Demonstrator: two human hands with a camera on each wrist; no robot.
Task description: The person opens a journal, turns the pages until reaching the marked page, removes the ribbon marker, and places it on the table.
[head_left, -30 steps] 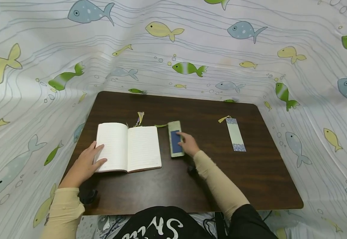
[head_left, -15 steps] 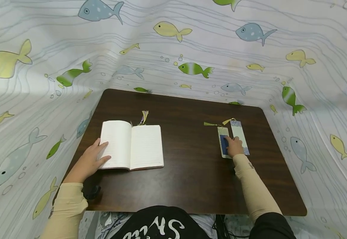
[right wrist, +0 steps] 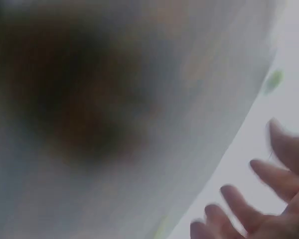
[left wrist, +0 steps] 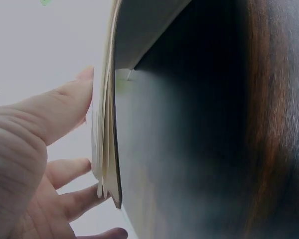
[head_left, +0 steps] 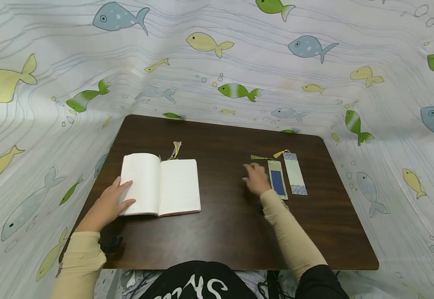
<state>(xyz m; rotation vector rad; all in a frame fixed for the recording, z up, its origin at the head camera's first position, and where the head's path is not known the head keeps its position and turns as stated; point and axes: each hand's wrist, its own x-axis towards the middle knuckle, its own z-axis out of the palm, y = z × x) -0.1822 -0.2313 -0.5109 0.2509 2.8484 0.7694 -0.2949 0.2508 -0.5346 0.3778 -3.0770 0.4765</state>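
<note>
An open notebook [head_left: 179, 187] with blank-looking ruled pages lies on the left of the dark wooden table. A tassel [head_left: 176, 149] sticks out past its top edge. My left hand [head_left: 108, 203] rests on the outer edge of the left page. The left wrist view has its thumb [left wrist: 70, 107] against the page stack [left wrist: 107, 134], with fingers extended beyond. My right hand [head_left: 256, 178] hovers over the table, holding nothing, fingers spread in the right wrist view. Right beside it lies a cream bookmark with a blue panel [head_left: 278, 182]. Further right is a pale bookmark with patterned ends [head_left: 294, 172].
The brown table [head_left: 217, 241] ends at the person's black shirt [head_left: 202, 282]. A white fish-print curtain [head_left: 254, 66] closes in the back and both sides. Yellow-green tassels of the two bookmarks point left.
My right hand slid the blue-panelled bookmark from beside the notebook rightward to the pale bookmark, let go of it and moved back left. My left hand stayed on the notebook.
</note>
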